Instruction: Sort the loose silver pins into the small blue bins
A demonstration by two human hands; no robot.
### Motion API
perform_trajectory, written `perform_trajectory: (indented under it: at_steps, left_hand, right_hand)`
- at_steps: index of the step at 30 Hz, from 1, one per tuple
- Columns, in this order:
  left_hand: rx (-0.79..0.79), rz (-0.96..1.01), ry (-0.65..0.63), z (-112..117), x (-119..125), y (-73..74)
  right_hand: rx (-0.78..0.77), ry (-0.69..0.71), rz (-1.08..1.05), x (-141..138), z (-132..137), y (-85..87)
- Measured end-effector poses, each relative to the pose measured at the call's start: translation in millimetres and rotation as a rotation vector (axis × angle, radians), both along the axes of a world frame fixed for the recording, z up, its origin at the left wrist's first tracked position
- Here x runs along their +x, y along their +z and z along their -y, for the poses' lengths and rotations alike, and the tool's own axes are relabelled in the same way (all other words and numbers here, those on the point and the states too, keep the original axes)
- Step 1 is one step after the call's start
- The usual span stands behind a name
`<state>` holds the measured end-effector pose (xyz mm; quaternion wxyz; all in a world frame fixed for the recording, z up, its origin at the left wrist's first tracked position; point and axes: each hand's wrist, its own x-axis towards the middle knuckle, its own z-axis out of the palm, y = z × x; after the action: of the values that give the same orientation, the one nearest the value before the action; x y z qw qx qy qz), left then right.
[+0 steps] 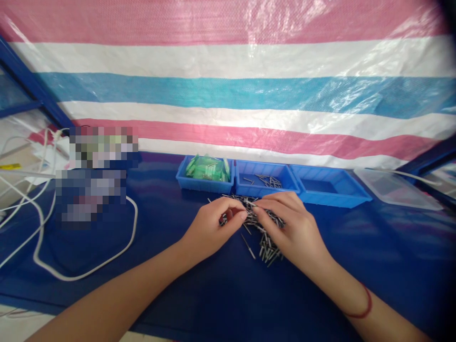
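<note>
A loose pile of metal pop rivets [269,244] lies on the blue tabletop under and between my hands. My right hand [294,225] is closed, thumb and fingers pinching a thin silvery rivet [250,203] just above the pile. My left hand [213,225] meets it from the left, thumb and forefinger pressed together; whatever sits between those tips is too small to make out. One single rivet [249,247] lies apart in front of the pile. Behind the hands, a blue bin [261,190] holds several scattered rivets.
A left blue bin [204,185] contains green plastic packets [210,168]. To the right stand another blue bin [335,199] and a clear plastic lid [399,192]. A white cable [89,273] loops over the left side of the table. Striped sheeting [228,90] hangs behind.
</note>
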<state>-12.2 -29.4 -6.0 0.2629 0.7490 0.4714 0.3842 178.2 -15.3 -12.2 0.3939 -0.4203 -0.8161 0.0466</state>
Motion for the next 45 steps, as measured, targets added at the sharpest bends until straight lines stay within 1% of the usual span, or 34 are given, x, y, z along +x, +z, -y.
perform_trajectory:
  at_steps: [3,8,10,12,14,17,21,27,34,36,38,42,45]
  left_hand:
    - [0.016,-0.056,-0.028,-1,-1,-0.1]
    - [0.046,-0.171,-0.084,-3,-5,-1.5]
    - [0.074,-0.242,-0.08,-6,-8,-2.1]
    - [0.115,-0.33,-0.084,-8,-12,-1.7]
    - [0.154,-0.42,-0.108,-11,-17,-0.3]
    - [0.17,-0.528,-0.154,-13,-22,1.9]
    - [0.174,-0.63,-0.178,-12,-23,0.9]
    - [0.177,-0.781,-0.101,-9,-13,-4.7]
    - [0.223,-0.856,-0.044,-7,-11,-4.5]
    - [0.223,-0.836,-0.037,-8,-12,-4.2]
    - [0.214,-0.752,-0.027,-7,-12,-4.2]
    - [0.121,-0.426,-0.008,-5,-8,-4.4]
    - [0.059,-0.256,-0.031,-3,-5,-4.0]
  right_hand:
    - [0.071,-0.136,-0.006,11,-15,-2.4]
    - [0.147,-0.441,0.087,29,-41,-6.6]
    - [0.163,-0.513,0.121,32,-45,-7.8]
    - [0.168,-0.523,0.122,32,-45,-8.6]
    - [0.159,-0.481,0.106,30,-42,-9.2]
    - [0.127,-0.367,0.086,24,-36,-10.9]
    - [0.083,-0.242,0.076,16,-28,-13.3]
    - [0.054,-0.118,0.084,7,-21,-14.7]
    - [0.025,-0.074,0.078,1,-11,-12.6]
    - [0.017,-0.048,0.074,-1,-8,-11.4]
    - [0.002,0.004,0.092,-4,-5,-9.8]
    - [-0.046,0.148,0.116,-7,-2,-5.8]
    - [-0.108,0.217,-0.003,-7,-3,-3.7]
